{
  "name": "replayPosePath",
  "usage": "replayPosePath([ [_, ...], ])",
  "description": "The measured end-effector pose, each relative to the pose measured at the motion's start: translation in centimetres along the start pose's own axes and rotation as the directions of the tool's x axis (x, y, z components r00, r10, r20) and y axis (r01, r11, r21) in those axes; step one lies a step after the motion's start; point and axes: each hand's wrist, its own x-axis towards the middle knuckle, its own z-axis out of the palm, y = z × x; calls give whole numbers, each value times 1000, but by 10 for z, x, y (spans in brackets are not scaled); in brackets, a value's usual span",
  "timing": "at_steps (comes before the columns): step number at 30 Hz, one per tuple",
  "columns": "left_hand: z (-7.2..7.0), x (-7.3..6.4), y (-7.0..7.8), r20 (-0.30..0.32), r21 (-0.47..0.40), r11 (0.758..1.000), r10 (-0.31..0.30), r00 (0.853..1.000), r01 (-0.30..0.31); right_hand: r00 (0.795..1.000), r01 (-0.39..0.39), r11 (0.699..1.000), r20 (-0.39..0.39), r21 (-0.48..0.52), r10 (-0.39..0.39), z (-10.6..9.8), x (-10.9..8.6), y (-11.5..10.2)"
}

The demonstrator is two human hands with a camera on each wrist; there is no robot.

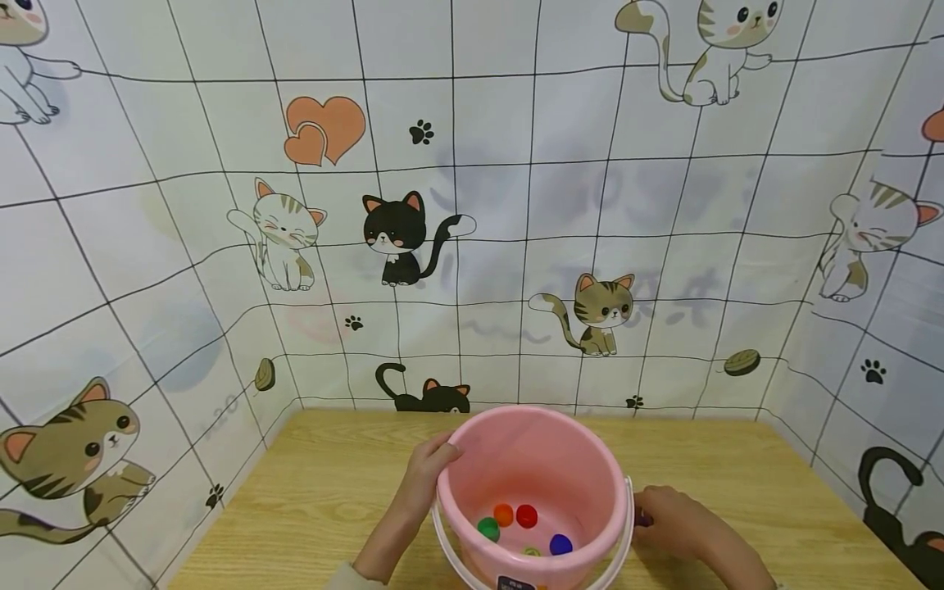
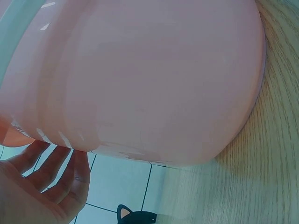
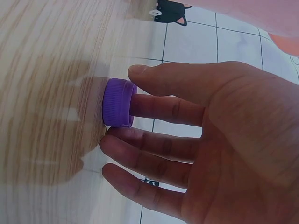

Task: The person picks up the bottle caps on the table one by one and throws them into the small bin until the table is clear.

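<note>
A pink bucket point(image 1: 531, 447) stands on the wooden table, its mouth tilted toward me. At its left rim, my left hand point(image 1: 424, 475) grips the edge, thumb over the top and fingers against the outer wall. My right hand point(image 1: 674, 520) is low on the table, just right of the bucket. Its thumb and fingers hold a purple bottle cap point(image 3: 117, 102) at the tabletop, the index finger reaching into the cap's open side. Inside the bucket lie several small round pieces, among them a red one point(image 1: 527, 515), an orange one point(image 1: 503, 515), a green one point(image 1: 488, 529) and a blue one point(image 1: 560, 545).
The bucket's white handle point(image 1: 625, 541) hangs down around its front. The wooden tabletop point(image 1: 332, 483) ends against a white sheet point(image 1: 487, 246) with a black grid and printed cats, which encloses the back and both sides.
</note>
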Motion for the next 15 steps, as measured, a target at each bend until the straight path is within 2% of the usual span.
replayPosePath([
  [15,0,-3,1,-13,-17,1000,-6,1000,6,999,37,999,-10,2,-37,3,1,2],
])
